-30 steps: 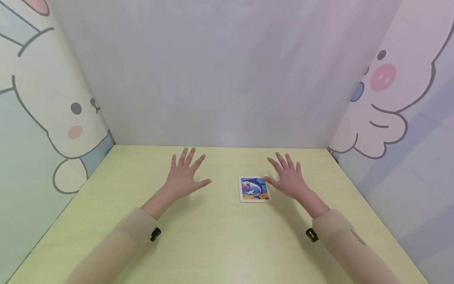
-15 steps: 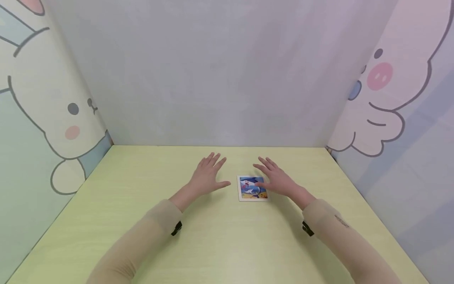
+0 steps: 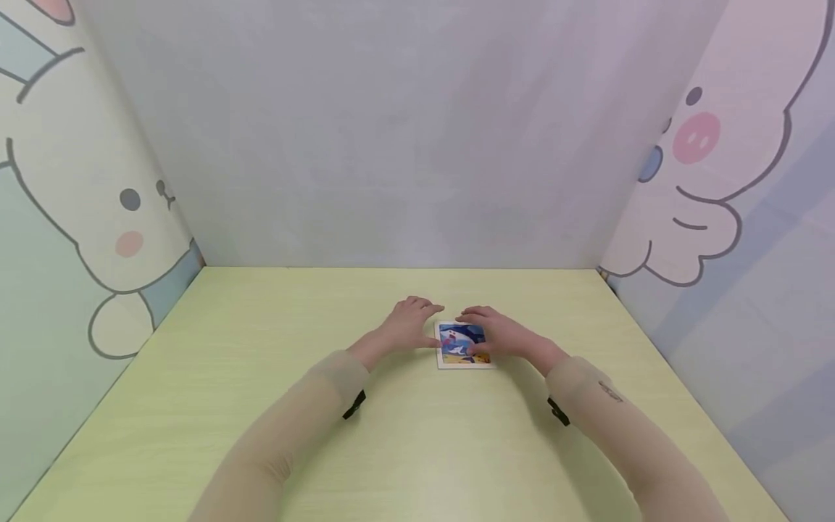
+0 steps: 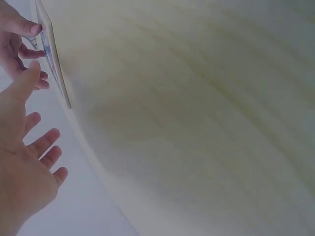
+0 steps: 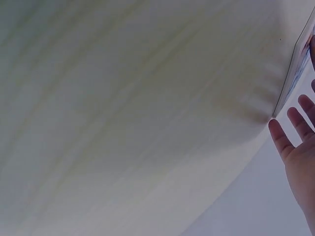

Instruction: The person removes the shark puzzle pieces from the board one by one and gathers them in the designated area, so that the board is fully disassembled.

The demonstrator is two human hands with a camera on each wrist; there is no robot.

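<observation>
A flat square picture board (image 3: 454, 357) with a white border lies on the table, showing a blue-and-white whale or dolphin in a sea scene. My left hand (image 3: 406, 328) is at its left side, thumb by the left edge, fingers spread and slightly bent. Over its right part hovers my right hand (image 3: 510, 337), which hides that side of the picture. The left wrist view shows the board (image 4: 55, 64) edge-on, with the left hand (image 4: 24, 162) holding nothing. In the right wrist view, fingers of the right hand (image 5: 300, 152) are extended near the board's corner.
The pale yellow table (image 3: 417, 449) ends at a grey back wall (image 3: 404, 145). Side walls carry cartoon animals, a rabbit (image 3: 98, 181) on the left and a pig-nosed figure (image 3: 717, 167) on the right. A dark wrist strap piece (image 3: 354, 404) shows under the left sleeve.
Both hands have moved inward toward the board, the left one travelling farther to the right. Their fingers have drawn closer together and bent a little. The board stays in place.
</observation>
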